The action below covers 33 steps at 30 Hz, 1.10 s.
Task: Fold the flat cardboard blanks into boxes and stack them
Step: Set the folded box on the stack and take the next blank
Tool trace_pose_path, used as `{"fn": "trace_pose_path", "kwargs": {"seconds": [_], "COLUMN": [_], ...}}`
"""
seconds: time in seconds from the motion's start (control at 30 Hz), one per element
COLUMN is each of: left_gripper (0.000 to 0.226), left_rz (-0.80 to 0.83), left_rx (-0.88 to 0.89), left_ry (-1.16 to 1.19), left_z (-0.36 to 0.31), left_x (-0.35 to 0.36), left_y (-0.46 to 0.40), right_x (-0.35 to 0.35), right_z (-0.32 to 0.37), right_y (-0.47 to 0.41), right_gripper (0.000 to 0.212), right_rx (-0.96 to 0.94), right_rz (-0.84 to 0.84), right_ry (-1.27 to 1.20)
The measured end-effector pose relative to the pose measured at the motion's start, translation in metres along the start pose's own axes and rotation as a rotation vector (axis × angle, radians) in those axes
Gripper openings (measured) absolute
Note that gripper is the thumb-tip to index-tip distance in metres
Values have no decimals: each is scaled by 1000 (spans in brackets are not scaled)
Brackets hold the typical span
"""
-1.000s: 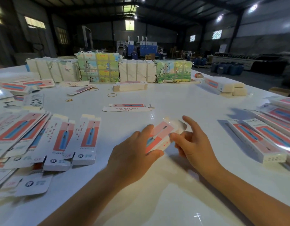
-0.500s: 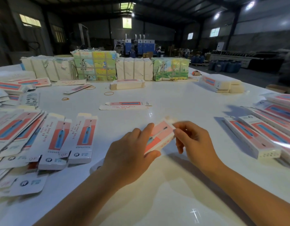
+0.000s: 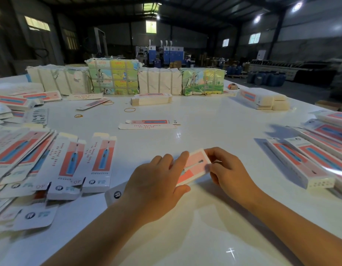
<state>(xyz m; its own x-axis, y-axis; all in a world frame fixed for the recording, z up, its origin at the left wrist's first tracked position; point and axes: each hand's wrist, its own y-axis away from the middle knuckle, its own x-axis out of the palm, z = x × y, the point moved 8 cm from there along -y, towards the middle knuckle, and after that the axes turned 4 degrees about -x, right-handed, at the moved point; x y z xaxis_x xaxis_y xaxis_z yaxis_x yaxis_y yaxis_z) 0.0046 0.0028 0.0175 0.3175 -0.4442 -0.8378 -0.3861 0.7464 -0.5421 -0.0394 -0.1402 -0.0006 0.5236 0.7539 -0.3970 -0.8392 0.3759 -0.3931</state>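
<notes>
- The carton (image 3: pixel 195 167) sits near the front middle of the white table (image 3: pixel 214 120), pink face up, with both hands on it.
- The left hand (image 3: pixel 156 186) lies over the carton's near half – fingers spread across the top, thumb tucked against the lower edge, so it grips the carton.
- The right hand (image 3: pixel 226 169) has its fingers curled round the carton's far end, pinching it there.
- A fan of flat blanks (image 3: pixel 70 162) lies to the left, overlapping one another, printed sides up.
- Folded boxes (image 3: pixel 300 162) lie side by side at the right edge of the table.
- One loose blank (image 3: pixel 149 124) lies flat farther back, well apart from the hands.
- Strapped bundles (image 3: pixel 127 77) line the far edge – rubber bands (image 3: pixel 129 110) lie scattered just in front of them.
</notes>
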Motion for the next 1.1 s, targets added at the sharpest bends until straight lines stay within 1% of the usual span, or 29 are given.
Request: {"fn": "trace_pose_path", "kwargs": {"seconds": [0.17,0.23,0.3,0.33,0.37,0.4,0.43,0.47,0.5,0.53,0.57,0.6,0.63,0.67,0.7,0.73,0.77,0.8,0.87,0.9,0.93,1.03,1.1], "left_gripper": [71,68,65,65,64,63,63,63,63,63,63,64,64,63,64,66,67,67,65,64,65,69,69], "left_rz": [-67,-116,-162,-171,-180,-188,-199,-204,-207,-204,-197,-183,-167,-152,-142,-140,-143,-151,-168,-172,-171,-161,-167], "left_rx": [25,22,8,4,2,2,1,1,6,13,21,27,35,43,48,45,40,36,35,37,40,35,37], "left_ry": [3,25,66,86,94,93,91,96,104,110,110,103,86,64,46,39,41,46,57,60,61,49,41], "left_z": [-2,-1,0,0,0,-1,-2,-3,-5,-6,-8,-9,-10,-12,-13,-13,-13,-13,-13,-13,-13,-11,-11], "left_x": [-3,-6,-11,-12,-13,-14,-15,-16,-17,-17,-16,-15,-13,-10,-9,-8,-8,-9,-10,-10,-10,-9,-10], "left_y": [1,1,0,0,0,0,0,0,0,0,1,1,1,1,1,0,0,0,0,-1,-1,-2,-2], "right_x": [2,-4,-17,-22,-23,-23,-19,-10,-1,4,7,4,0,-1,1,6,8,8,5,4,3,3,0], "right_z": [13,19,23,21,15,4,-9,-18,-21,-21,-20,-20,-16,-8,1,5,6,6,-3,-5,-7,-10,-10], "right_y": [4,4,1,-1,-4,-7,-8,-8,-6,-6,-5,-4,-2,-1,2,4,5,4,0,-1,-4,-5,-7], "right_gripper": [46,45,37,37,45,58,68,69,58,39,22,21,22,20,18,16,14,18,28,29,32,50,52], "right_rx": [-118,-194,-273,-273,-231,-125,18,149,246,292,313,264,174,56,-49,-113,-115,-77,39,92,121,142,142], "right_rz": [7,-26,-98,-120,-113,-87,-46,21,70,89,75,45,5,-12,-7,9,19,9,-19,-28,-37,-23,-34], "right_ry": [135,197,272,285,236,103,-124,-412,-692,-819,-781,-612,-342,-47,189,280,249,122,-248,-406,-497,-622,-632]}}
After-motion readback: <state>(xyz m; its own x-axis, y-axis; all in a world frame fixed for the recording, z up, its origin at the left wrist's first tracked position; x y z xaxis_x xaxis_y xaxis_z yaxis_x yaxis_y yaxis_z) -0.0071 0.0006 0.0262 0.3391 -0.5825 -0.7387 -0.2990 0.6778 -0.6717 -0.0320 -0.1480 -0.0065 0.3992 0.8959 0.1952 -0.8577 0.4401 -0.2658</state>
